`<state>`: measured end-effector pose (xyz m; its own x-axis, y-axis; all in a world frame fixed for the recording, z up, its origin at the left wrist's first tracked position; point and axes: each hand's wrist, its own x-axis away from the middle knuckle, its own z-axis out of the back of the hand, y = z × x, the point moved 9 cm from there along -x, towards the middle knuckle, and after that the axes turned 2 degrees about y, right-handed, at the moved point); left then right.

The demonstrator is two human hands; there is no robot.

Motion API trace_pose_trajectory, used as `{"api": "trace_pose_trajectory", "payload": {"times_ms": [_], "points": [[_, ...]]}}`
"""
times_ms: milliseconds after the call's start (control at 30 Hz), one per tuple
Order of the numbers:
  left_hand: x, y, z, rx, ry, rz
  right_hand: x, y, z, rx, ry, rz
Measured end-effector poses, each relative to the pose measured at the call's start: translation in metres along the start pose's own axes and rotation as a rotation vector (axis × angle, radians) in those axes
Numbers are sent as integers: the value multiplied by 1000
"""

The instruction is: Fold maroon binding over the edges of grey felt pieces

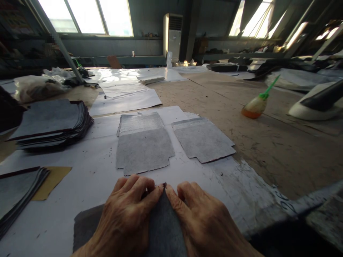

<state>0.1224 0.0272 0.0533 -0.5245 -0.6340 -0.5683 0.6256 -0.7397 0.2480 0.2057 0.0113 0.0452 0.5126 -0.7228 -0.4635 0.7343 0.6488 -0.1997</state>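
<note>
At the near side of the table, my left hand [125, 210] and my right hand [199, 210] are both closed, thumb tips almost meeting. Between them they pinch the far edge of a grey fabric-like panel [166, 228], where a small dark tip shows. Part of a dark grey piece also sticks out left of my left hand; whether it belongs to the same panel is hidden. Just beyond my hands lie two flat grey panels with notched corners, one on the left [144, 146] and one on the right [203, 139].
Stacked grey panels [53, 123] stand at the left, with a second pile [18, 192] nearer, beside tan card [53, 180]. White paper [102, 160] covers the near table. A green-nozzled bottle [253, 107] holding orange liquid leans on the right, near a white-and-black object [316, 101].
</note>
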Motion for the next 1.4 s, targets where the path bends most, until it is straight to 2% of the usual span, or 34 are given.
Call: {"api": "trace_pose_trajectory", "payload": {"times_ms": [367, 567, 633, 733, 800, 1033, 1133, 1233, 1400], "points": [[-5, 15, -2, -108, 0, -73, 6, 16, 11, -202, 182, -143], [-5, 19, -3, -175, -13, -110, 8, 28, 24, -194, 259, -216], [-5, 19, -4, -175, -20, -110, 8, 27, 22, -198, 228, -198], [-4, 19, -3, -155, -11, -101, 4, 13, 12, -170, 116, -79], [-4, 18, -3, -142, -8, -91, 2, 6, 9, -130, 90, -22], [-2, 16, 4, -142, 37, -85, 2, 3, 0, -62, -39, -17], [7, 12, 14, -157, 64, -104, 3, 4, -2, -53, -70, -16], [18, 4, 20, -154, 41, -95, 4, 5, -5, -57, -91, -6], [27, 0, 21, -108, 8, -100, 4, 2, -4, -40, -60, 24]]}}
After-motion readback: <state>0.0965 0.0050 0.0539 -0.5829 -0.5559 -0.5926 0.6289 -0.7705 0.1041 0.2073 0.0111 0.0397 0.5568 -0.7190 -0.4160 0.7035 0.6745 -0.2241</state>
